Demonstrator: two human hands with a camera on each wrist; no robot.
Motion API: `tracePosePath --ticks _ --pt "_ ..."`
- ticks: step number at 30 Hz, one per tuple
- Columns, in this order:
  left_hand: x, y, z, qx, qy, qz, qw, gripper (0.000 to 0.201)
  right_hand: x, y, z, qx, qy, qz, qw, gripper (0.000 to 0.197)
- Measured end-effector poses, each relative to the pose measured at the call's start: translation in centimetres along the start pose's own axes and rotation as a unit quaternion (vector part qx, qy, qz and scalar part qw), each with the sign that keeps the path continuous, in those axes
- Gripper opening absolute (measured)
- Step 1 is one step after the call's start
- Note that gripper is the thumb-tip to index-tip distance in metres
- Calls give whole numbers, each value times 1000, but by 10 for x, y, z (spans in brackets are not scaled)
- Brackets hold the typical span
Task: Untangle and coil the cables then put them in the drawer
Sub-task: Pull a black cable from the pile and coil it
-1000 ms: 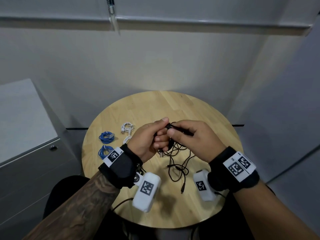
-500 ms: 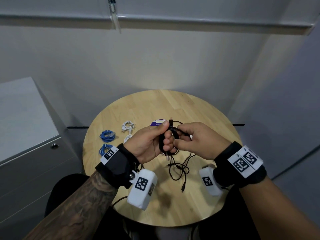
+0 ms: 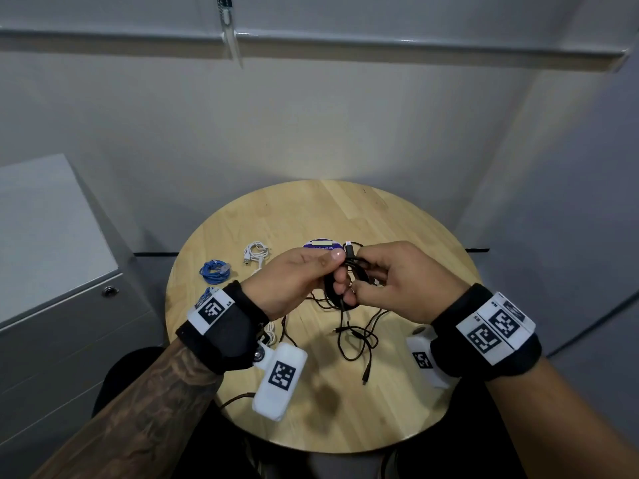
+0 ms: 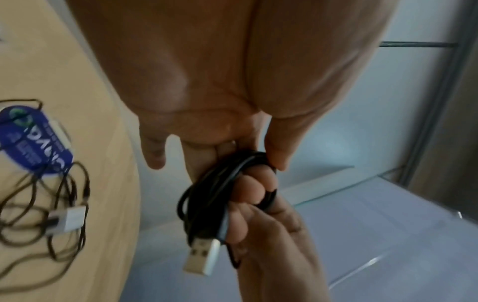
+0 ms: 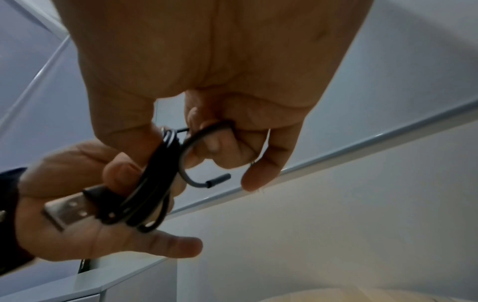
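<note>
A black USB cable (image 3: 348, 271) is wound into a small coil held above the round wooden table (image 3: 397, 409). My left hand (image 3: 332, 267) grips the coil (image 4: 214, 190) between thumb and fingers, and its metal USB plug (image 4: 201, 255) sticks out. My right hand (image 3: 363, 281) pinches the cable's free tail (image 5: 207, 134), which curves beside the coil and ends in a small connector (image 5: 218, 179). More black cables (image 3: 356, 337) lie loose and tangled on the table below my hands. The grey drawer unit (image 3: 69, 333) stands to the left, its drawers closed.
Two blue coiled cables (image 3: 214, 271) and a white coiled cable (image 3: 256, 252) lie on the table's left part. A round purple sticker (image 3: 321, 245) sits behind my hands. A white USB plug (image 4: 67, 220) lies among the loose cables. A lock (image 3: 110, 291) marks the top drawer.
The stretch of cable the right hand held taut has been wound onto the coil in the left hand. The right hand now holds only a short tail beside it.
</note>
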State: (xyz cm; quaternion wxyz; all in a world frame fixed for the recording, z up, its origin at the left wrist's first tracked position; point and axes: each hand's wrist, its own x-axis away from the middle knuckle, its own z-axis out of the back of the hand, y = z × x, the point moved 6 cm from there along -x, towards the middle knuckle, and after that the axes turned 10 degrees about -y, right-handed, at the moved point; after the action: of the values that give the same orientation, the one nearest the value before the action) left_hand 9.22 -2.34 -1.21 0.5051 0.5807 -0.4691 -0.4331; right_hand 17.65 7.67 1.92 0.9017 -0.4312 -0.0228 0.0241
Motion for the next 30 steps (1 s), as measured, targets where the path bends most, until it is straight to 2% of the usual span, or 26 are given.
tracePosePath --ticks 3,6,10,12,14,16,20,23,27,30 --pt "-2 -6 0 57 52 -1 997 33 -3 3 -1 13 29 8 999 12" --pt "-3 -4 6 100 123 -15 987 36 -2 12 0 11 73 9 997 24" --pt "1 4 27 169 172 -30 970 37 5 36 8 0 152 -8 988 11" --pt "1 2 30 195 176 -29 964 37 8 44 13 -95 208 -23 973 8" --pt "0 -1 28 221 170 -24 960 37 8 46 15 -204 253 -17 945 8" --pt "-2 -3 24 235 162 -19 958 36 4 46 15 -253 277 -13 927 7" --pt "-4 -6 24 243 153 -10 958 35 -4 44 12 -314 291 7 904 11" --pt "-5 -7 23 262 122 -4 957 34 -9 47 15 -336 299 18 893 17" --pt "-9 -8 18 294 96 4 951 35 -23 46 -1 -381 239 -1 893 18" --pt "-15 -10 22 299 115 -14 947 34 -27 48 -14 -332 231 -25 914 17"
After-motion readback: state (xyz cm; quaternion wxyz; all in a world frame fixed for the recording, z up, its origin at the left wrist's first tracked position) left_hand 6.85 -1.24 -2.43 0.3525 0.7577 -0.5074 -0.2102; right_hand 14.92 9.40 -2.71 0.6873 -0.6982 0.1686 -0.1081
